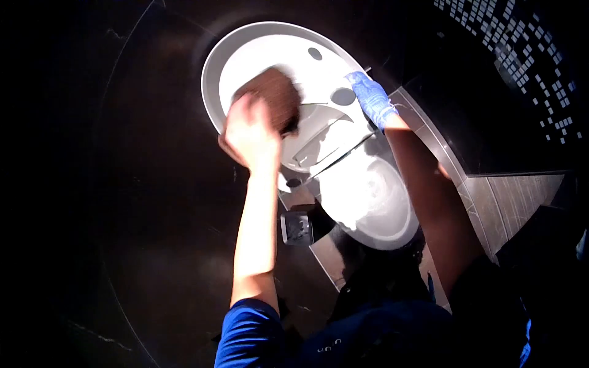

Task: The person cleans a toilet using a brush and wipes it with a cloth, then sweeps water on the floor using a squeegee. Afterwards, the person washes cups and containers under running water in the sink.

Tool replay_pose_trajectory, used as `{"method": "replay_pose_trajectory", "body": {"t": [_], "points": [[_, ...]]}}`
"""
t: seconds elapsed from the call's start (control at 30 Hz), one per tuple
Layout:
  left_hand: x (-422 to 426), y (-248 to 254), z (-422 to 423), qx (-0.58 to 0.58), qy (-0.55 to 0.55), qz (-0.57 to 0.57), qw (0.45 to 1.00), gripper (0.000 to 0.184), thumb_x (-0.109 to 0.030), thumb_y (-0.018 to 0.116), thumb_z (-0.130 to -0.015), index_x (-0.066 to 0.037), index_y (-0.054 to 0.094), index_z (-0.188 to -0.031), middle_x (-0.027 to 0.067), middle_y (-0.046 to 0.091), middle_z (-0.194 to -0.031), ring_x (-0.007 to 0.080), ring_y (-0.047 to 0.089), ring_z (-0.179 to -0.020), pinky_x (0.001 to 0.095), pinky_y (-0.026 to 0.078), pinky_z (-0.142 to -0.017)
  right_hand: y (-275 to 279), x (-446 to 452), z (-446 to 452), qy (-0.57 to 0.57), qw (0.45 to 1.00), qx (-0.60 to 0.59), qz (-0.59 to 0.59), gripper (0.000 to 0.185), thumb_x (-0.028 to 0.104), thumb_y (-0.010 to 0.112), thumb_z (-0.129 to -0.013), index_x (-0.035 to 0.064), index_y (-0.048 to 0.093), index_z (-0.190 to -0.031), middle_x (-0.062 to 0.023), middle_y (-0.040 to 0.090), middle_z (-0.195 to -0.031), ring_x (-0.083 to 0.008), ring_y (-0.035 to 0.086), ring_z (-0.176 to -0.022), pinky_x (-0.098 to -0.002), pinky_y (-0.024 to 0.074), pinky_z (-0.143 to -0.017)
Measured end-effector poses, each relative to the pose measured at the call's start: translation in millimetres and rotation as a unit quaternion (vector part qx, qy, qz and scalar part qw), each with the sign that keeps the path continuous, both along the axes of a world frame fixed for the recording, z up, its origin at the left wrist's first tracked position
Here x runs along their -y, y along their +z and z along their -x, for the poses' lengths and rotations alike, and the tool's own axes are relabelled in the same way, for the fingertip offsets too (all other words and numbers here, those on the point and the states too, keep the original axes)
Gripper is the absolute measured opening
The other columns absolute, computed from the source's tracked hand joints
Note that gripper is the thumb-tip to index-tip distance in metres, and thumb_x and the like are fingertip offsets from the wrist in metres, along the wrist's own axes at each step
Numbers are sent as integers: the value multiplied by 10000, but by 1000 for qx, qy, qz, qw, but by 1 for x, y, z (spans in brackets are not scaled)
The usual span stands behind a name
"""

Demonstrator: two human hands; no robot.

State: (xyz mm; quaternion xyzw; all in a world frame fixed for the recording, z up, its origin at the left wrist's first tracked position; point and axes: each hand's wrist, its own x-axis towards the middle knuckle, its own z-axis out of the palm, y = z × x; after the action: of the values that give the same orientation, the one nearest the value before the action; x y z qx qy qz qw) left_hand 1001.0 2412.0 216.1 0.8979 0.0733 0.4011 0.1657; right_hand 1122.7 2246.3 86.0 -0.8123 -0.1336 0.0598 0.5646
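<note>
My left hand [250, 130], bare and blurred by motion, grips a brown cloth [275, 98]. The cloth lies against the white underside of a raised toilet seat [270, 52], toward its left side. My right hand [372, 99] wears a blue glove and holds the right edge of the seat, close to a grey oval bumper [343, 96]. Below the hinge line is the white toilet bowl [383, 230], brightly lit and partly washed out by glare. My left hand and the cloth hide part of the seat.
A small square grey container [297, 228] stands left of the bowl. Dark marble-look panelling [165, 184] covers the left side. At the upper right is a dark surface with small pale mosaic tiles [521, 55]. Grey tiles [497, 202] show at the right.
</note>
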Motion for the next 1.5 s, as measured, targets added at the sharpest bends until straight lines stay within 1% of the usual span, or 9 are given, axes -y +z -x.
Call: {"method": "replay_pose_trajectory", "body": {"t": [0.3,0.4,0.43,0.53,0.67,0.8,0.93,1.33,1.5], "points": [[-5,-63,222,-163,-47,584,793,521,-203,609,-710,18,386,-1126,96,493,-1033,188,496,-917,313,418,-789,-50,71,136,-120,962,66,-235,271,226,368,-852,46,498,-1007,-132,503,-1021,-233,471,-996,-286,352,-855],[63,-90,256,-436,-27,429,791,493,-185,648,-634,25,459,-1038,130,535,-936,235,544,-827,309,433,-763,-9,129,212,-154,788,-318,-505,381,321,383,-852,33,445,-1094,-96,548,-934,-186,527,-798,-305,418,-702],[95,-116,251,-574,-39,504,644,427,-185,588,-639,-8,488,-1014,128,499,-1011,252,504,-910,343,418,-778,0,147,230,-189,731,-390,-527,424,353,388,-852,29,427,-1123,-84,563,-905,-170,545,-732,-311,440,-652],[207,-191,223,-375,-541,34,752,371,-188,467,-688,-221,517,-1055,100,402,-1191,285,372,-1100,502,260,-900,-184,183,324,-291,769,-382,-422,309,304,476,-830,61,470,-1021,-73,561,-825,-187,557,-709,-356,446,-509],[231,-315,102,-414,-483,-77,768,296,-147,496,-697,-204,546,-983,93,397,-1169,265,335,-1117,507,223,-906,-228,208,369,-346,683,-530,-365,524,366,401,-849,67,280,-1262,-88,394,-1184,-199,358,-1097,-320,317,-905],[103,-388,19,-313,-243,-106,912,232,-140,431,-752,-126,541,-956,60,485,-1046,228,451,-966,394,320,-786,-233,183,353,-276,845,-442,-117,596,359,435,-824,36,226,-1279,-139,278,-1287,-249,281,-1173,-329,218,-975],[5,-357,139,-586,-110,-214,774,413,-135,519,-661,-261,516,-1054,82,336,-1201,294,296,-1127,500,259,-882,-241,152,355,3,891,-262,371,699,340,517,-754,-6,186,-1263,-233,133,-1314,-369,171,-1210,-418,167,-993],[77,-341,0,-375,-355,-368,774,509,-232,504,-739,-404,348,-1192,13,364,-1218,207,373,-1085,492,309,-841,-241,164,364,81,884,-230,399,823,282,575,-683,26,76,-1285,-190,71,-1339,-325,102,-1241,-454,111,-1001],[46,-362,159,-575,-84,-307,754,454,-212,527,-714,-329,424,-1140,25,387,-1182,222,396,-1053,509,333,-813,-234,246,423,-68,905,-242,344,653,141,539,-698,30,229,-1262,-175,227,-1310,-294,217,-1217,-374,190,-994]]}}
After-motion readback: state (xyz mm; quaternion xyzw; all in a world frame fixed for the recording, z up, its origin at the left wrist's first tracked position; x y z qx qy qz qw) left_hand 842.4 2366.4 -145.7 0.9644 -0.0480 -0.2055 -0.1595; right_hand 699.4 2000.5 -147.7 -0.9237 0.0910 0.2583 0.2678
